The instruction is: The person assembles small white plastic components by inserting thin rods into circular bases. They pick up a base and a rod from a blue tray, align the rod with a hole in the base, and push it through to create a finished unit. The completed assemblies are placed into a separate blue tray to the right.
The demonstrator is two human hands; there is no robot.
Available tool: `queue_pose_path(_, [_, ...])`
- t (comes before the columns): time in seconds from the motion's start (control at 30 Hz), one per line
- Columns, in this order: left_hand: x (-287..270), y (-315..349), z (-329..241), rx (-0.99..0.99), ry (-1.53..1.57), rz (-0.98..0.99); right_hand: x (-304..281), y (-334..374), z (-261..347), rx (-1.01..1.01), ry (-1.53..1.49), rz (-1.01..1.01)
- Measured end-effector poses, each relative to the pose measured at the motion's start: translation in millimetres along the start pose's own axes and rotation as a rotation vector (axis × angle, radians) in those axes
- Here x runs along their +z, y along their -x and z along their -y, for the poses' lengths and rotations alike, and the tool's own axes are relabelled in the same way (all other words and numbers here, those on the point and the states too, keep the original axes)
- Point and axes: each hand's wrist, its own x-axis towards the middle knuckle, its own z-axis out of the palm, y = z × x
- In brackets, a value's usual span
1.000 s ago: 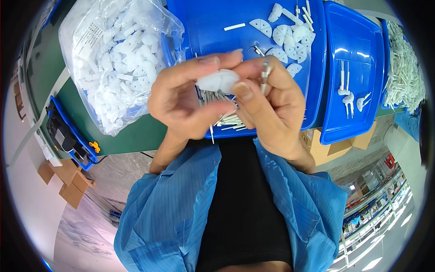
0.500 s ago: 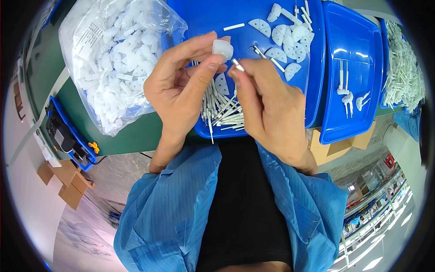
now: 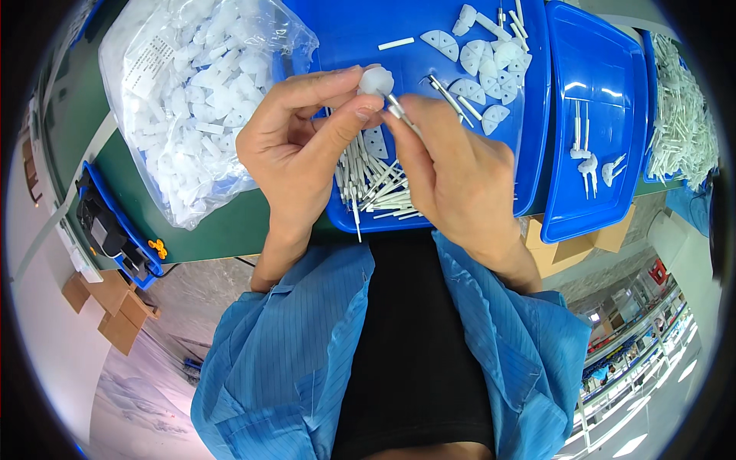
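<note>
Clear bag: A clear bag (image 3: pixel 149 65) of white plastic parts (image 3: pixel 207 107) lay at the left, over the green surface (image 3: pixel 230 234).
Left hand: The left hand (image 3: pixel 291 146) had its grip pinching a small white piece (image 3: pixel 376 80) between thumb and fingers, above the large blue tray (image 3: pixel 353 38).
Piece and rod: A thin rod (image 3: pixel 395 107) met the piece at a slant; fingers covered much of the join, so whether its tip had gone in could not be told.
Right hand: The right hand (image 3: pixel 456 172) had its grip pinching that rod.
Slip risk: A loose left pinch could have let the rounded piece twist; a crooked push could have skidded the rod off.
Drop risk: Anything let go might have been lost among the loose rods (image 3: pixel 387 201) below.
Right tray: Three rod-and-piece sets (image 3: pixel 589 167) lay in the narrower blue tray (image 3: pixel 606 69).
</note>
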Motion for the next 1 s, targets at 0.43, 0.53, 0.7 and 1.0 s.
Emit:
queue_pose_path(0.43, [-0.2, -2.4, 3.0, 0.041, -0.021, 0.104, -35.2, -15.5, -8.4, 0.074, -0.159, 0.252])
queue_pose_path(0.53, [-0.1, -2.5, 3.6, 0.102, 0.040, 0.115, -36.9, -20.3, -6.8, 0.078, -0.207, 0.301])
queue_pose_path(0.7, [-1.6, -5.7, 4.6, 0.185, 0.159, 0.186, -24.8, -17.0, -4.1, 0.256, -0.718, 0.352])
queue_pose_path(1.0, [-9.4, -7.5, 1.1, 0.291, -0.070, 0.258, -16.9, -5.7, 6.1, 0.121, -0.482, 0.168])
